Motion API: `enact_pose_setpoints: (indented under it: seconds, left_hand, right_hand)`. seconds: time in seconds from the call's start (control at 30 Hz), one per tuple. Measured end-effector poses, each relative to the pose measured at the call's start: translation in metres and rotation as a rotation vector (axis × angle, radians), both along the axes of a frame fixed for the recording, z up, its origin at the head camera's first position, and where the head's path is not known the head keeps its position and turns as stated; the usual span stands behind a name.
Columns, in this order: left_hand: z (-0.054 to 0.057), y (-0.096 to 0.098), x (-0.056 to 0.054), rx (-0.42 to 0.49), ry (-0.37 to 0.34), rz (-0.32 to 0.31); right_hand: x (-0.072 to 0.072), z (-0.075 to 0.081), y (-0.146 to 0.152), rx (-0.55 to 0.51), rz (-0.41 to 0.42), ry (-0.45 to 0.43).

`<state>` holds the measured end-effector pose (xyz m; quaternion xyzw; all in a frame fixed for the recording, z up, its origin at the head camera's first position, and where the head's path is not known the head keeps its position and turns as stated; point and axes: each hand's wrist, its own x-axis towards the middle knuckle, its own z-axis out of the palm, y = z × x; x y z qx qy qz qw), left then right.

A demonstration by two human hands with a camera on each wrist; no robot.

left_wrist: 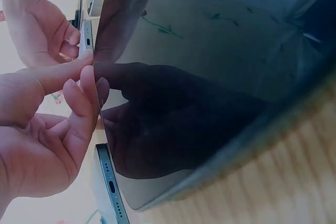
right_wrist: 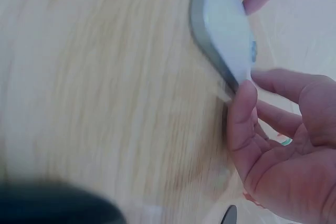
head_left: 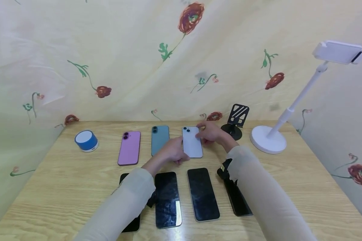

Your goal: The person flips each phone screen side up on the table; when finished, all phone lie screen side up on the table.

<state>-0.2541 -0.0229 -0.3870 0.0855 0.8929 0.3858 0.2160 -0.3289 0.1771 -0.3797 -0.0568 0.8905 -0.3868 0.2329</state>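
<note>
Phone I touched (head_left: 193, 144): was pale, silvery blue
Phone next to it (head_left: 160, 136): was muted teal-blue
Far-left phone (head_left: 129, 147): was lilac-pink
Nearer phones (head_left: 203, 194): showed me black screens
Round box (head_left: 86, 140): was blue, white-topped
Slotted stand (head_left: 238, 114): was black
Tall stand (head_left: 268, 140): was white
My sleeves (head_left: 263, 187): were pale grey
Counter (head_left: 63, 187): was light tan, wood-grained
Backdrop (head_left: 132, 40): was cream, with red flowers and green stems

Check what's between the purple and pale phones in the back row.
Head view: the teal phone, with the left hand over its lower right corner and in the gap beside the pale phone.
</note>
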Motion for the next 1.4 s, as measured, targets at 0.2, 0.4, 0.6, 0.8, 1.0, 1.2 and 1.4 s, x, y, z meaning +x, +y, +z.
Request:
enact_pose_setpoints:
  seconds: [0.2, 0.4, 0.6, 0.8, 1.0, 1.2, 1.4]
  left_hand:
    - [0.004, 0.002, -0.001, -0.027, 0.007, -0.021]
    - [0.005, 0.006, -0.003, -0.073, 0.008, -0.041]
    - [0.005, 0.009, -0.003, -0.089, -0.001, -0.069]
    - [0.006, 0.005, -0.001, -0.089, -0.01, -0.075]
    - [0.008, 0.001, 0.002, -0.12, -0.007, -0.091]
    - [0.009, 0.001, 0.005, -0.157, 0.036, -0.126]
    - [0.006, 0.003, 0.005, -0.171, 0.069, -0.133]
  right_hand:
    - [-0.001, 0.002, -0.007, -0.05, -0.079, -0.011]
    - [-0.002, 0.003, -0.009, -0.062, -0.155, -0.033]
    - [0.0, 0.008, -0.002, -0.102, -0.177, -0.085]
    - [0.003, 0.009, 0.01, -0.155, -0.072, -0.11]
    - [0.008, 0.002, 0.019, -0.239, 0.05, -0.068]
    - [0.011, -0.006, 0.022, -0.289, 0.088, -0.036]
    - [0.011, -0.013, 0.026, -0.322, 0.045, -0.075]
